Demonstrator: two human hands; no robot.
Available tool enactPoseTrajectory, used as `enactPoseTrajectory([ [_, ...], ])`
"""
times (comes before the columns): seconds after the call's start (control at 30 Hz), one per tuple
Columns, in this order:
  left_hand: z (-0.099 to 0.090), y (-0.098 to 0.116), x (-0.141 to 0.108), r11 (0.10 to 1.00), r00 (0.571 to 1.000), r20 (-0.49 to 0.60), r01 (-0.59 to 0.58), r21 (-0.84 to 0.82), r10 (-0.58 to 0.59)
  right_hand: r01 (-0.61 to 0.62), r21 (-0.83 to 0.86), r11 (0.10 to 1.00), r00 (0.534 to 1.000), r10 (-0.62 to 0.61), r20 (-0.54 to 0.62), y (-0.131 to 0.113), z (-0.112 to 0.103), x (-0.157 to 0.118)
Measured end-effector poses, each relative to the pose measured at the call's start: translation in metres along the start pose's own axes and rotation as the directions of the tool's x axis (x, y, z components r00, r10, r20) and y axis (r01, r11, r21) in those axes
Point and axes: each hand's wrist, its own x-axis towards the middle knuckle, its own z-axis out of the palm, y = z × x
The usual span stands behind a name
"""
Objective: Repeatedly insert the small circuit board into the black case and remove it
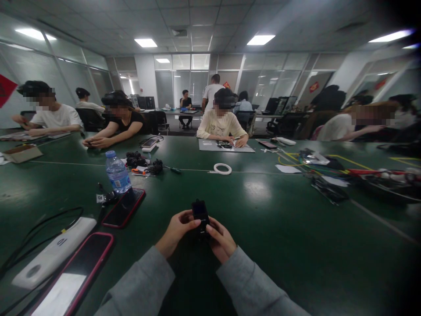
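Sleeves point(144, 281) inward, hands point(177, 230) around device point(199, 210)

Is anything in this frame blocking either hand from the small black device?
Nothing visible does: the left hand and right hand hold the black device between them. The red-edged phone and water bottle are off to the left, apart from both hands.

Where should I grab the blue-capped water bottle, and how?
Probably around the upper part of the water bottle, below its blue cap, with the left hand coming from the left. It stands upright and looks round, so a wrapping grip suits it; a red-edged phone lies close to its base, so stay high.
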Motion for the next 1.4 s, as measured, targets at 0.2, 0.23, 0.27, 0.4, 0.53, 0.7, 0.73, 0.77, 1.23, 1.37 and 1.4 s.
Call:
enactPoseTrajectory([
  [0.2,-0.002,0.0,-0.001,1.0,1.0,0.025,0.001,0.023,-0.001,-0.013,-0.008,1.0,1.0,0.013,-0.017,-0.002,-0.001,0.001],
  [0.23,-0.002,-0.001,0.0,0.999,1.0,0.022,0.001,0.032,-0.002,-0.016,-0.006,1.0,1.0,0.016,-0.021,-0.002,-0.002,0.002],
  [0.27,-0.002,-0.001,0.0,0.999,1.0,0.015,0.002,0.043,-0.003,-0.019,-0.005,1.0,1.0,0.019,-0.025,-0.002,-0.002,0.003],
  [0.4,-0.003,-0.001,0.002,0.998,1.0,-0.008,0.006,0.063,-0.006,-0.031,0.006,1.0,0.999,0.031,-0.036,-0.001,-0.004,0.004],
  [0.53,-0.004,0.0,0.001,0.998,1.0,0.018,-0.003,0.062,0.001,-0.058,0.013,0.998,0.998,0.058,-0.031,0.0,-0.006,0.004],
  [0.7,-0.005,-0.001,0.001,0.998,1.0,0.017,0.001,0.055,-0.002,-0.066,0.017,0.998,0.998,0.066,-0.017,-0.001,-0.007,0.004],
  [0.73,-0.005,-0.001,0.001,0.998,1.0,0.016,0.003,0.056,-0.004,-0.064,0.017,0.998,0.998,0.064,-0.015,-0.001,-0.007,0.004],
  [0.77,-0.005,-0.001,0.001,0.998,1.0,0.018,0.003,0.057,-0.004,-0.06,0.018,0.998,0.998,0.06,-0.014,-0.001,-0.007,0.004],
  [1.23,0.012,-0.006,-0.001,0.972,0.998,0.051,0.054,-0.228,-0.044,-0.105,0.051,0.993,0.993,0.108,-0.048,-0.004,0.002,-0.001],
  [1.37,0.022,-0.008,-0.005,0.883,0.969,0.12,0.245,-0.401,-0.214,-0.133,0.046,0.99,0.991,0.134,-0.022,-0.002,0.007,-0.003],
  [1.4,0.023,-0.009,-0.005,0.863,0.964,0.133,0.266,-0.43,-0.231,-0.134,0.042,0.99,0.991,0.135,-0.021,-0.001,0.008,-0.003],
])
